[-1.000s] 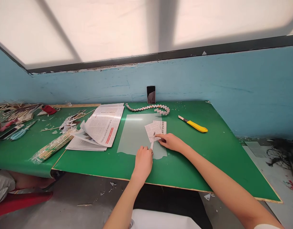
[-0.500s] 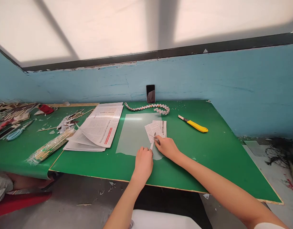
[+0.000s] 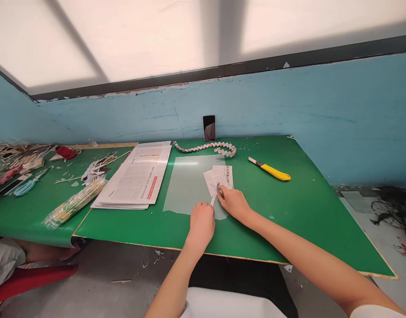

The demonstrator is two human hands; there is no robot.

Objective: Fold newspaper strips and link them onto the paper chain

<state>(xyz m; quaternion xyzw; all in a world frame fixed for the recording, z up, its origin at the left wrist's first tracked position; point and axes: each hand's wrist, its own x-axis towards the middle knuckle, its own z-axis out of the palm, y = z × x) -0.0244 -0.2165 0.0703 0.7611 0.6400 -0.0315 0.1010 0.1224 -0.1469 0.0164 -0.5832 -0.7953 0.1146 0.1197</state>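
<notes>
A narrow white paper strip (image 3: 212, 201) runs between my two hands, low over a translucent sheet (image 3: 183, 185). My left hand (image 3: 203, 220) is closed on the strip's near end. The fingers of my right hand (image 3: 234, 202) pinch around its far end, where a small greyish bit shows that I cannot make out. Just beyond them lie cut newspaper pieces (image 3: 227, 172), overlapping on the sheet. Behind the sheet curves a zigzag chain of folded paper (image 3: 203, 147). To the right rests a yellow utility knife (image 3: 272, 171) with its blade showing.
Left of the sheet is a stack of newspapers (image 3: 130, 176). Farther left are bagged wooden sticks (image 3: 73, 203), scissors (image 3: 26, 187), scraps and part of another person (image 3: 6, 260). A phone (image 3: 209, 128) leans on the wall. The green table (image 3: 309, 221) ends close to my body.
The view has shifted slightly. The raised corner of the top newspaper now lies flat. My hands keep nearly the same hold on the strip.
</notes>
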